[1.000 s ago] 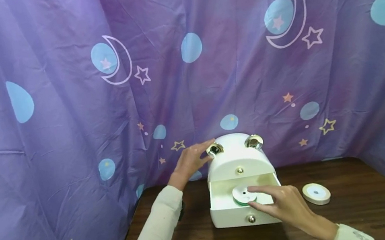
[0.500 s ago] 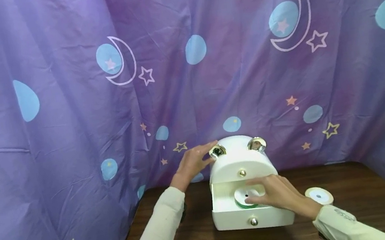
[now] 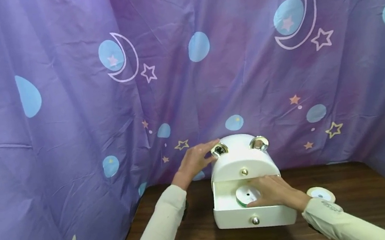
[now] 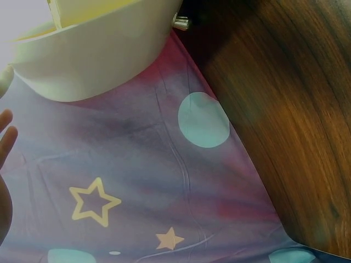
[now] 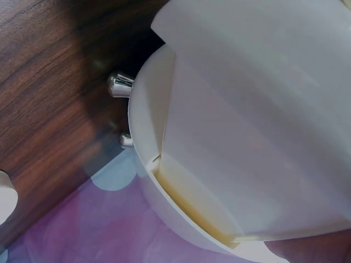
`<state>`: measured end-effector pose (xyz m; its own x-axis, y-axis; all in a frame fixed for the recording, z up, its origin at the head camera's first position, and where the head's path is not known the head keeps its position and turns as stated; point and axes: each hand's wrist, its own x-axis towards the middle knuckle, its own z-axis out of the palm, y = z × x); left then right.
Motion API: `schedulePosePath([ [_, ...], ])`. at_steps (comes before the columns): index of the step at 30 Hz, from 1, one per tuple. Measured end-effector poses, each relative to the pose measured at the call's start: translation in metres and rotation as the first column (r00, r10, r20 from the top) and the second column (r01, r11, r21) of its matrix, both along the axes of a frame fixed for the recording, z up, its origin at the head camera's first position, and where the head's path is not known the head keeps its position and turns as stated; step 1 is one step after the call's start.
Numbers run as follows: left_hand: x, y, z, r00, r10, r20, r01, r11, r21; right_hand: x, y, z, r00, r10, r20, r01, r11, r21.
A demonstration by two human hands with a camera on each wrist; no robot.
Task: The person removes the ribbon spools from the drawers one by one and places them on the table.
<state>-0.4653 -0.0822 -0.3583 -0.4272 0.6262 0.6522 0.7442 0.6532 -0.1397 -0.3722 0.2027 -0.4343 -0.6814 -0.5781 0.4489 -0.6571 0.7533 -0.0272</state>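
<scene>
In the head view a small white drawer box with two shiny gold ear-like parts on top has its lower drawer pulled out. Inside lies a white ribbon spool with green round its rim. My right hand reaches into the drawer, thumb and fingers on either side of the spool, pinching its right part and hiding it. My left hand is at the box's upper left, fairly straight fingers against the left ear; the left wrist view shows only its fingers at the edge.
On the brown wooden table, right of the box, stands a second spool, white with a cream rim. Silvery drawer knobs stick out of the box front. A purple curtain with moons and stars hangs behind.
My right hand has moved farther into the drawer and closed in round the green-rimmed spool. The left hand has stayed at the ear. The head view has shifted slightly.
</scene>
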Motion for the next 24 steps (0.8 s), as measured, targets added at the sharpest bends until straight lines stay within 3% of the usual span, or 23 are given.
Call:
schedulePosePath([
  [10, 0.0, 0.002, -0.001, 1.0, 0.016, -0.015, -0.016, 1.0, 0.001, 0.0, -0.002, -0.003, 1.0, -0.027, -0.003, 0.027, 0.999, -0.043],
  [17, 0.0, 0.001, -0.001, 1.0, -0.009, -0.01, 0.009, 1.0, 0.016, 0.003, -0.003, 0.001, 0.999, -0.043, -0.003, 0.042, 0.997, -0.061],
  [24, 0.001, 0.001, 0.0, 1.0, -0.016, 0.01, 0.016, 0.999, 0.028, 0.012, -0.003, 0.01, 0.993, -0.107, 0.04, 0.11, 0.989, -0.098],
])
